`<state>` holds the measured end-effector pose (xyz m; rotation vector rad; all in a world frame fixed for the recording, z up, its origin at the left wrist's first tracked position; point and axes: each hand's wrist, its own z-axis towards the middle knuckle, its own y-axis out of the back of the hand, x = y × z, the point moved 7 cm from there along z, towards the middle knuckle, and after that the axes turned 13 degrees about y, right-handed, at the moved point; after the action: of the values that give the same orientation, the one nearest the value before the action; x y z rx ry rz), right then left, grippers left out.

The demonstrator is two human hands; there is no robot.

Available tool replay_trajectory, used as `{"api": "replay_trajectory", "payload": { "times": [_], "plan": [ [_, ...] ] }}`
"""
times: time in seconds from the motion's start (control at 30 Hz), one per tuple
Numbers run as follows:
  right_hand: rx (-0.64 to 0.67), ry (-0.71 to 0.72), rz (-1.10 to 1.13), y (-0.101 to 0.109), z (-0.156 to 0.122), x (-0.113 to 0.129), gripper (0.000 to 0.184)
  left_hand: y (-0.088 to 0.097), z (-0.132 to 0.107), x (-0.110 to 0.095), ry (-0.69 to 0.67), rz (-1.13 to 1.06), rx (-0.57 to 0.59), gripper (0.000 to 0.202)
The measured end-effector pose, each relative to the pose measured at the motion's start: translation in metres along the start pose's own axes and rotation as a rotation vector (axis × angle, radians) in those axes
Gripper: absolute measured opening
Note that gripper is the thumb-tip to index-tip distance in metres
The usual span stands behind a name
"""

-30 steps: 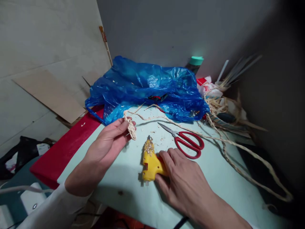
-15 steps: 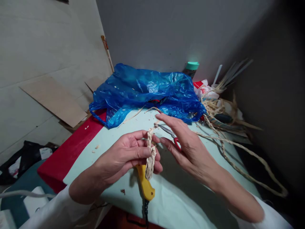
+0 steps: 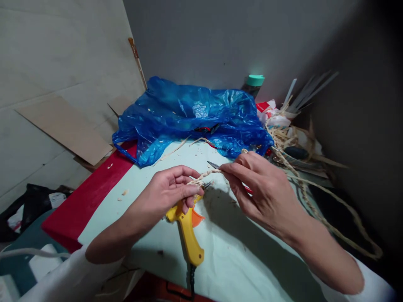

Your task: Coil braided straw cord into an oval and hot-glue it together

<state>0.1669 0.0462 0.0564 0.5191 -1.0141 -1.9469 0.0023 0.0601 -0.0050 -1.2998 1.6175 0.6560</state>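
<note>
Pale green table (image 3: 252,260) before a grey wall, blue plastic bag (image 3: 189,113) at the back, braided cord (image 3: 209,173) stretched just above a yellow glue gun (image 3: 187,235), one end pinched in the left hand (image 3: 166,195) fingers (image 3: 185,191), the other in the right hand (image 3: 264,193) fingers (image 3: 233,170), scissors (image 3: 213,165) seemingly underneath.

A grey wall (image 3: 220,37) faces me; pale wall (image 3: 63,50) on my left, cardboard (image 3: 63,126) leaning against it; my table (image 3: 239,268) is mint-green.
</note>
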Motion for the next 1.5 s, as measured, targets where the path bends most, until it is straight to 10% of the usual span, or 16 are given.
{"api": "replay_trajectory", "payload": {
  "times": [0.43,0.67,0.9,1.17,1.5],
  "plan": [
    [0.075,-0.086,0.220,-0.020,0.000,-0.020,0.024,0.010,-0.003,0.013,0.074,-0.019,-0.002,0.012],
    [-0.132,-0.005,-0.227,0.000,-0.005,0.020,0.022,0.022,0.004,0.015,0.045,-0.260,-0.038,0.013],
    [0.317,-0.220,0.074,-0.061,-0.027,0.069,0.030,0.024,0.002,0.010,-0.032,-0.225,-0.051,0.013],
    [0.334,-0.228,-0.028,-0.070,-0.021,0.084,0.049,0.032,-0.006,0.002,-0.143,-0.131,-0.153,0.016],
    [0.347,-0.337,-0.015,-0.061,-0.037,0.057,0.012,0.035,-0.009,-0.003,-0.209,-0.170,-0.131,0.017]
  ]
}}
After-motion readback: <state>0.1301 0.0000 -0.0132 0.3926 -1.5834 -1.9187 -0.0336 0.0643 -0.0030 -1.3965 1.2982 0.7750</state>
